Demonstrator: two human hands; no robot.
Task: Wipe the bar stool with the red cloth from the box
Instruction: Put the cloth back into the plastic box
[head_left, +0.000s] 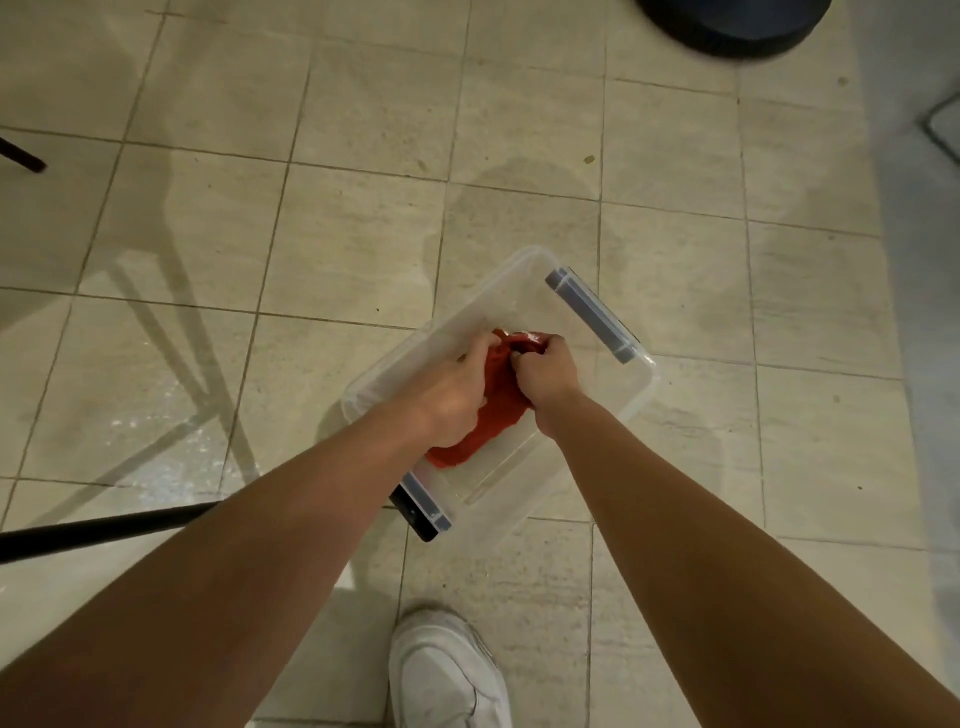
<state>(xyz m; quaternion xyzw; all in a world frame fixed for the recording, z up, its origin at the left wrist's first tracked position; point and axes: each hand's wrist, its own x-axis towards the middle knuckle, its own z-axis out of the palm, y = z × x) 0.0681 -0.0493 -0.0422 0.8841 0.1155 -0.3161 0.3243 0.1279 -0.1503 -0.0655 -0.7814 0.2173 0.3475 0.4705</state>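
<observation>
A crumpled red fabric cloth (491, 421) lies mid-floor of the clear plastic box (524, 258) on the tiled floor (311, 208). The left hand (451, 387) and right hand (546, 379) both grip it, fingers (480, 347) curled in. It looks soft, light and floppy, so any bunched fold should lift it.

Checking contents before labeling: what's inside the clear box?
The box holds a red cloth, gripped by the left hand and right hand. Whatever lies beneath the cloth and hands is covered.

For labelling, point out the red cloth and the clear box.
red cloth (501, 410): head view, exposed fold between the wrists.
clear box (530, 254): head view, far rim corner.
</observation>
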